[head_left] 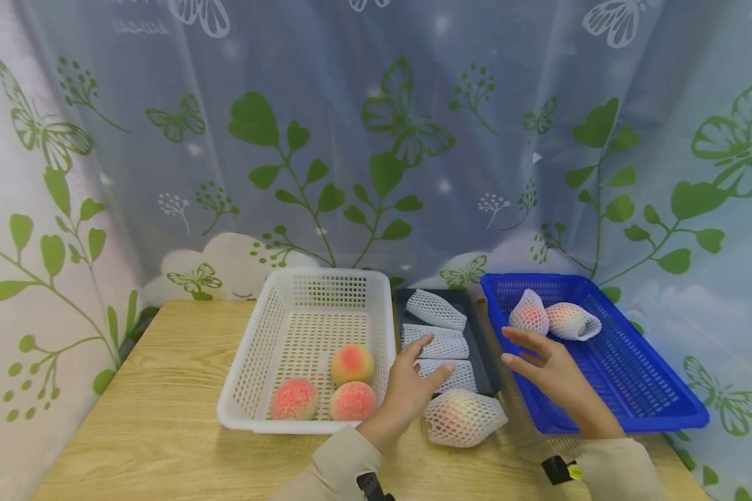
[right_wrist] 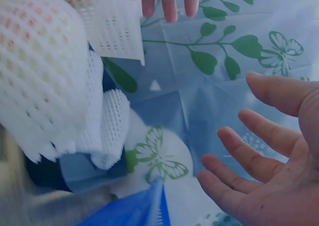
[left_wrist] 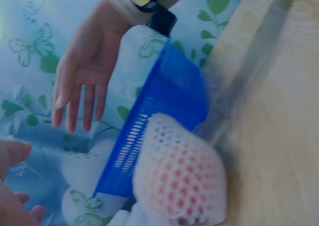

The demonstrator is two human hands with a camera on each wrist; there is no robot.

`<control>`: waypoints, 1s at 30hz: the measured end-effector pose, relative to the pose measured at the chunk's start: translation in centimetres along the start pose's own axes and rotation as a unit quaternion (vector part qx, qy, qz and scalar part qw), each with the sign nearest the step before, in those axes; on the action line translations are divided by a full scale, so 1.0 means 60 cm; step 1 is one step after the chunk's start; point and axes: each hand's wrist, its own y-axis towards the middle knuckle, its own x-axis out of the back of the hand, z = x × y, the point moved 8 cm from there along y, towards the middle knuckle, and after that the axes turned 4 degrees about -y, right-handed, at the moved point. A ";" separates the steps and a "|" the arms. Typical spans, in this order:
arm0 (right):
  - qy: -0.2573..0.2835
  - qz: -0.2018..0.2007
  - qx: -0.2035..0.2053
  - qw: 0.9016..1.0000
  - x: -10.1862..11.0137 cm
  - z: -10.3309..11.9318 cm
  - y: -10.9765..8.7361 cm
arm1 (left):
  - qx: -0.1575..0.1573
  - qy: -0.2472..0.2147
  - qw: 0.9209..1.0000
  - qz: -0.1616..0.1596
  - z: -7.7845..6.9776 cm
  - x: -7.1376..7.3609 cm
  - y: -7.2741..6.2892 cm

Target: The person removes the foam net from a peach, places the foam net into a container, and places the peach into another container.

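Note:
A peach in a white foam net (head_left: 462,419) lies on the wooden table, against the near end of a dark tray (head_left: 490,362). To its left and above it, my left hand (head_left: 407,390) hovers with fingers spread, holding nothing. My right hand (head_left: 560,383) is raised over the near left side of the blue basket (head_left: 689,417), its fingers apart and nothing in them. In the right wrist view, the right hand (right_wrist: 274,151) shows an open palm, well clear of the netted peach (right_wrist: 42,71). Several foam nets (head_left: 435,341) lie flat in the dark tray.
On the left, a white basket (head_left: 241,369) holds three bare peaches (head_left: 353,363). Two netted peaches (head_left: 529,313) lie at the far end of the blue basket. A curtain (head_left: 326,139) printed with leaves and butterflies hangs behind the table (head_left: 131,417).

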 end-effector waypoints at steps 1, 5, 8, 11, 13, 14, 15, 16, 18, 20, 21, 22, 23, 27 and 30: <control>-0.004 -0.005 0.001 1.000 0.005 0.000 0.000 | -0.002 -0.002 1.000 0.002 -0.004 0.005 0.002; -0.003 -0.020 0.010 1.000 0.023 0.001 -0.004 | -0.001 -0.017 1.000 0.010 -0.014 0.023 0.011; 0.009 -0.020 0.013 1.000 0.031 0.000 -0.008 | 0.007 -0.030 0.999 0.015 -0.019 0.035 0.014; 0.019 -0.017 0.009 1.000 0.037 -0.003 -0.013 | 0.010 -0.041 0.999 0.020 -0.024 0.045 0.013; 0.017 -0.016 0.003 1.000 0.042 -0.006 -0.016 | 0.009 -0.048 0.999 0.022 -0.026 0.051 0.012; 0.016 -0.015 0.000 1.000 0.044 -0.007 -0.018 | 0.007 -0.049 0.999 0.022 -0.027 0.054 0.011; 0.015 -0.013 -0.004 1.000 0.045 -0.009 -0.020 | 0.005 -0.050 0.999 0.021 -0.027 0.057 0.011; 0.014 -0.012 -0.008 1.000 0.047 -0.010 -0.022 | 0.004 -0.051 0.998 0.022 -0.027 0.059 0.011; 0.014 -0.008 -0.010 1.000 0.048 -0.012 -0.024 | 0.004 -0.051 0.998 0.021 -0.025 0.063 0.011; 0.016 -0.005 -0.010 1.000 0.049 -0.012 -0.025 | 0.003 -0.049 0.999 0.020 -0.022 0.066 0.011; 0.018 -0.003 -0.011 1.000 0.049 -0.012 -0.026 | 0.004 -0.047 0.999 0.020 -0.021 0.067 0.012; 0.020 -0.003 -0.010 1.000 0.049 -0.012 -0.026 | 0.003 -0.045 0.999 0.020 -0.020 0.067 0.012; 0.021 -0.002 -0.010 1.000 0.049 -0.011 -0.026 | 0.002 -0.043 0.999 0.020 -0.020 0.068 0.012; 0.023 -0.001 -0.009 1.000 0.049 -0.011 -0.027 | -0.001 -0.034 0.999 0.021 -0.017 0.069 0.013; 0.021 0.000 -0.011 1.000 0.048 -0.012 -0.026 | 0.004 -0.033 0.999 0.020 -0.014 0.069 0.014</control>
